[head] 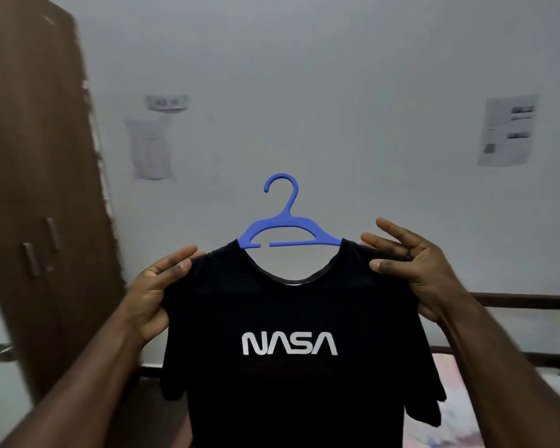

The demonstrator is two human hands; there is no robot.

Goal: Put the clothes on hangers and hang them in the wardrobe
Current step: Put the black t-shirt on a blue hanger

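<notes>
1. The left hand [149,295] holds up one shoulder of a black T-shirt [291,318]. Its grip is narrow: the thumb lies on the front of the cloth and the fingers go behind it, so it pinches the shoulder.
2. The right hand [414,270] holds the other shoulder. Its thumb presses on the front of the cloth. Some fingers stick out straight above the shirt, so this grip is looser.
3. The T-shirt hangs in the air between the two hands, in front of a pale wall [337,76]. It is soft and dark, with short sleeves and a round neck. Big white letters on the chest say NASA.
4. A blue hanger [288,227] sits inside the shirt. It looks like smooth plastic. Its curved hook and the top of its arms stick up out of the neck hole.
5. A brown wooden wardrobe [29,156] stands to the left, with long handles on its doors. The shirt is well apart from it.
6. A bed [466,415] with a pink patterned sheet lies below, behind the shirt.
7. Sheets of paper [506,130] are stuck on the wall.
</notes>
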